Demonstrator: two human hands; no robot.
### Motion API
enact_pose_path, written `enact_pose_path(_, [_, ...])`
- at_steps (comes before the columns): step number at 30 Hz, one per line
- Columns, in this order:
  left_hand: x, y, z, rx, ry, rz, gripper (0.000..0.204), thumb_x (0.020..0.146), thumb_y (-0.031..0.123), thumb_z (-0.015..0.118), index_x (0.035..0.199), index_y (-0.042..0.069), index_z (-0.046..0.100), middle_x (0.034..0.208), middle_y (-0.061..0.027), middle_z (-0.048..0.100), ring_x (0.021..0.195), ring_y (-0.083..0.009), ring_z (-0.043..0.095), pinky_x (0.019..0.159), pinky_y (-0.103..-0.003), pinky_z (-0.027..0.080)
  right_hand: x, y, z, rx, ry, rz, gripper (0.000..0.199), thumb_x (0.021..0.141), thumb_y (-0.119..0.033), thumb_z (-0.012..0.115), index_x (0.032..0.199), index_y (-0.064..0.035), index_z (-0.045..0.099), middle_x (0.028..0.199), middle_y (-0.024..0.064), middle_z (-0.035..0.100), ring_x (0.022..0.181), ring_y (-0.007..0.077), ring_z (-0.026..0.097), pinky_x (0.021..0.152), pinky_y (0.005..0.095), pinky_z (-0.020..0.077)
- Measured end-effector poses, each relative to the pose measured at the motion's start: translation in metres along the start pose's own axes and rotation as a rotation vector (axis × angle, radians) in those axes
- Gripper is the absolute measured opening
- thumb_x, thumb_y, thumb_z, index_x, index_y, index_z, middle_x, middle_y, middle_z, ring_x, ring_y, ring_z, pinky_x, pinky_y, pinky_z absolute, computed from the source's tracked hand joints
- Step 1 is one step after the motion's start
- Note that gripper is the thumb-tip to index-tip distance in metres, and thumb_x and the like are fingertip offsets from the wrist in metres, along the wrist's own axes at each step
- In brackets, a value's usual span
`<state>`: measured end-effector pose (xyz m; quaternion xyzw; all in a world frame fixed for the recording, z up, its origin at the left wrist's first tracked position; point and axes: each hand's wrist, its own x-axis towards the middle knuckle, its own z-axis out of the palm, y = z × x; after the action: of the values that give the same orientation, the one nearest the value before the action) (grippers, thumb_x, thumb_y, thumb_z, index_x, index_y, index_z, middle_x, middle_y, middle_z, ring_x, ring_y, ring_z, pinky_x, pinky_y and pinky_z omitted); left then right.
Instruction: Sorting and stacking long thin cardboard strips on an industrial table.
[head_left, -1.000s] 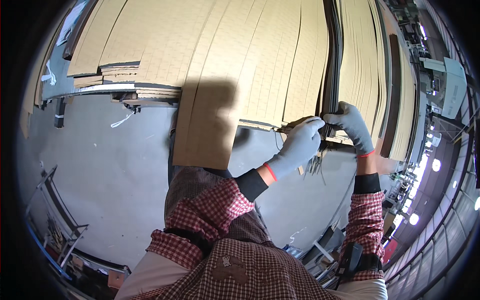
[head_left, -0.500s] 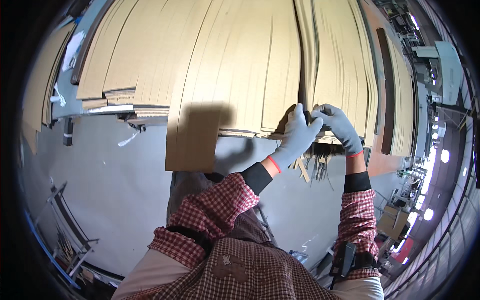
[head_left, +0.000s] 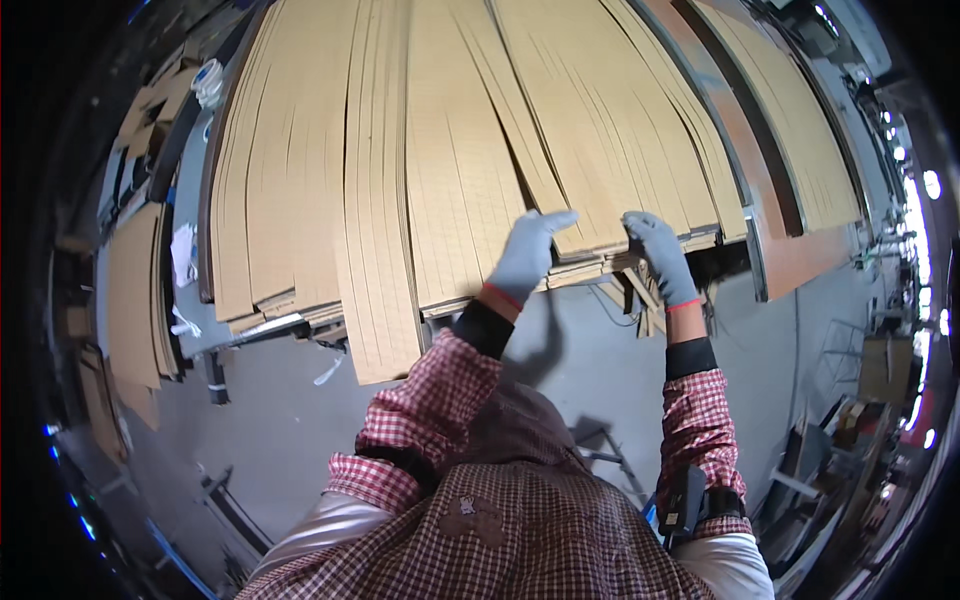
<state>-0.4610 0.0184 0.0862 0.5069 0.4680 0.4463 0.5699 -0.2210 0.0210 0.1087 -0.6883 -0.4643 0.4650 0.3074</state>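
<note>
In the head view, the long cardboard strips (head_left: 600, 195) lie side by side, and their near ends sit between the two hands. The left hand (head_left: 523, 258), in a gray glove, rests on the strip ends with its thumb side stuck out toward the other hand. I can't tell if it grips anything. The right hand (head_left: 660, 255) is bent and narrow at the near edge; what its fingertips hold, if anything, is hidden. The hands look busy with lining up or parting the strip ends. The next move seems to call for both hands to meet the same strip ends, gently, so the strips don't bend. Just below the right hand's fingers, loose scraps (head_left: 648, 300) hang down. Left of the left hand, one bunch of strips (head_left: 378, 320) sticks out. Past the right hand is a reddish-brown board (head_left: 800, 258).
</note>
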Motion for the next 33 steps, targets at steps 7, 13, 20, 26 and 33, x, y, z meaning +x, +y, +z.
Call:
enact_pose_path(7, [0.024,0.095,-0.04,-0.991,-0.071,-0.389,0.028,0.085,0.01,0.07,0.112,0.008,0.062,0.104,-0.0095,0.065,0.072,-0.02,0.066,0.058,-0.029,0.053,-0.036,-0.008,0.056,-0.763,0.182,-0.749,0.061,0.088,-0.035,0.059,0.134,0.0033,0.046,0.135,0.0262,0.049,0.127,0.0393,0.046,0.105,0.0483,0.0349])
enact_pose_path(13, [0.021,0.117,-0.048,-0.858,0.1,-0.482,0.021,0.088,0.015,0.068,0.107,0.009,0.063,0.094,-0.014,0.065,0.075,-0.0281,0.065,0.059,-0.033,0.053,-0.02,0.044,0.085,-0.978,0.19,-0.518,0.079,0.092,-0.049,0.052,0.144,0.0054,0.031,0.152,0.0253,0.027,0.141,0.0415,0.025,0.116,0.0509,0.0179])
enact_pose_path(20, [0.036,0.133,-0.072,-0.917,-0.041,-0.456,0.028,0.09,0.013,0.065,0.116,0.006,0.059,0.105,-0.0258,0.062,0.089,-0.0331,0.065,0.06,-0.034,0.055,-0.016,0.04,0.082,-0.974,0.232,-0.585,0.077,0.091,-0.049,0.052,0.143,0.0052,0.035,0.151,0.0245,0.03,0.141,0.0396,0.028,0.115,0.05,0.0198])
enact_pose_path(26, [0.044,0.13,-0.101,-0.675,-0.244,-0.125,0.03,0.091,0.015,0.064,0.116,0.0,0.056,0.103,-0.0245,0.063,0.079,-0.0289,0.067,0.057,-0.031,0.055,0.01,0.047,0.053,-1.031,0.263,-0.529,0.074,0.091,-0.048,0.052,0.146,-0.0027,0.034,0.152,0.0199,0.032,0.14,0.0384,0.029,0.115,0.0527,0.0197])
enact_pose_path(33, [0.038,0.141,-0.12,-0.906,-0.171,-0.401,0.035,0.087,0.017,0.07,0.115,0.001,0.058,0.105,-0.0236,0.064,0.083,-0.0289,0.066,0.06,-0.03,0.055,-0.001,0.005,0.079,-1.004,0.367,-0.665,0.077,0.089,-0.053,0.051,0.145,-0.0024,0.035,0.154,0.0172,0.03,0.141,0.0367,0.028,0.114,0.0559,0.0177])
